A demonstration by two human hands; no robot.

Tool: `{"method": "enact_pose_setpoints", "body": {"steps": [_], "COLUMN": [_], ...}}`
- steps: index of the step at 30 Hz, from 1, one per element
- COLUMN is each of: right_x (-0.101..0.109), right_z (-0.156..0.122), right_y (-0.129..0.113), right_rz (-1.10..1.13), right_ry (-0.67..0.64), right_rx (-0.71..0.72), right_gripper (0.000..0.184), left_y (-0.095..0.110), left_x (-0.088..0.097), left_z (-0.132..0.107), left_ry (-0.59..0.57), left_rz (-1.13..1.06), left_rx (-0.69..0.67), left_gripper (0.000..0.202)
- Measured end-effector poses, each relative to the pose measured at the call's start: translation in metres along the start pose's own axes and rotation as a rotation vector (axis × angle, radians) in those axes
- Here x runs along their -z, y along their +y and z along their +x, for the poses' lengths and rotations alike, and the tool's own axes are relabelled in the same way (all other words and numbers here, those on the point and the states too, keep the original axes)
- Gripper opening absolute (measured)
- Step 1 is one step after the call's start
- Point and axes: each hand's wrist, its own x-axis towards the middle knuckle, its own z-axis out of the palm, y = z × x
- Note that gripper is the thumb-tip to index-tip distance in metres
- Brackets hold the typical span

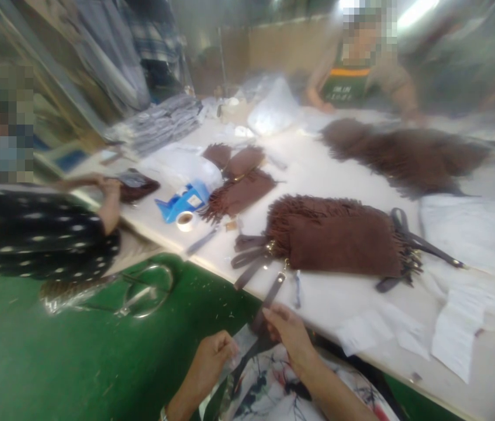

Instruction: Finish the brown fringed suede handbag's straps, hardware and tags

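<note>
My right hand (290,334) is closed on a dark brown wrist strap (273,291) at the table's near edge. The strap's metal clip end reaches up to a brown fringed pouch (343,245), which lies on top of a pile of similar pouches. My left hand (214,359) is closed on a thin whitish strip (243,339), perhaps plastic or paper, that lies against the lower part of the strap. Blur hides the strip's exact material. Several more straps (249,257) hang from the pile's left side, and a small blue-and-white item (298,287) lies beside the clip.
White sheets (457,327) lie at right. A tape roll (184,220), blue packaging (186,199) and more brown pouches (247,190) lie further left. A person in a dotted sleeve (41,234) handles a wrapped item; another person (352,82) stands behind brown fringed pieces (405,152).
</note>
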Motion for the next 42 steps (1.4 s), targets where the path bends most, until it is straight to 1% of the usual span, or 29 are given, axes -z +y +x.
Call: {"method": "enact_pose_setpoints", "body": {"steps": [4,7,13,15,18,20,24,28,31,33,35,36,37,39,40,42], "right_x": [0.001,0.001,0.001,0.001,0.001,0.001,0.002,0.001,0.000,0.005,0.020,0.032,0.047,0.088,0.112,0.162], "right_z": [0.001,0.000,0.001,0.000,-0.002,-0.004,-0.003,0.001,-0.002,-0.012,-0.029,-0.039,-0.050,-0.069,-0.077,-0.083], "right_y": [0.000,0.000,0.000,-0.001,-0.004,-0.005,-0.003,0.003,0.002,-0.005,-0.018,-0.025,-0.033,-0.046,-0.051,-0.057], "right_rz": [0.000,-0.014,-0.035,-0.029,-0.027,-0.035,-0.025,-0.016,-0.063,-0.148,-0.315,-0.420,-0.525,-0.711,-0.793,-0.950], "right_ry": [0.009,-0.012,-0.060,-0.067,-0.067,-0.067,-0.092,-0.096,-0.056,-0.064,-0.057,-0.012,0.070,0.319,0.451,0.692], "right_rx": [0.003,0.012,0.024,0.029,0.020,0.013,0.022,0.059,0.077,0.087,0.188,0.278,0.378,0.537,0.578,0.603], "right_gripper": [0.040,0.042,0.044,0.044,0.043,0.042,0.038,0.037,0.036,0.030,0.022,0.020,0.021,0.024,0.026,0.029], "left_y": [0.001,-0.002,0.000,0.003,0.007,0.010,0.017,0.023,0.024,0.023,0.022,0.021,0.021,0.023,0.025,0.031], "left_x": [0.000,-0.002,-0.013,-0.019,-0.027,-0.031,-0.036,-0.042,-0.044,-0.045,-0.043,-0.042,-0.040,-0.037,-0.036,-0.036], "left_z": [0.000,0.000,0.007,0.010,0.013,0.014,0.018,0.029,0.040,0.048,0.054,0.056,0.058,0.061,0.062,0.064], "left_ry": [-0.011,-0.006,0.050,0.027,-0.027,-0.044,-0.024,-0.020,-0.043,-0.059,-0.070,-0.068,-0.059,-0.029,-0.012,-0.009], "left_rz": [-0.009,-0.023,-0.056,-0.132,-0.292,-0.334,-0.307,-0.318,-0.248,-0.196,-0.177,-0.180,-0.183,-0.178,-0.166,-0.132], "left_rx": [0.009,0.021,0.036,0.048,0.086,0.106,0.107,0.104,0.072,0.062,0.065,0.071,0.080,0.115,0.132,0.169], "left_gripper": [0.030,0.030,0.035,0.037,0.047,0.052,0.051,0.049,0.049,0.051,0.051,0.051,0.051,0.052,0.053,0.055]}}
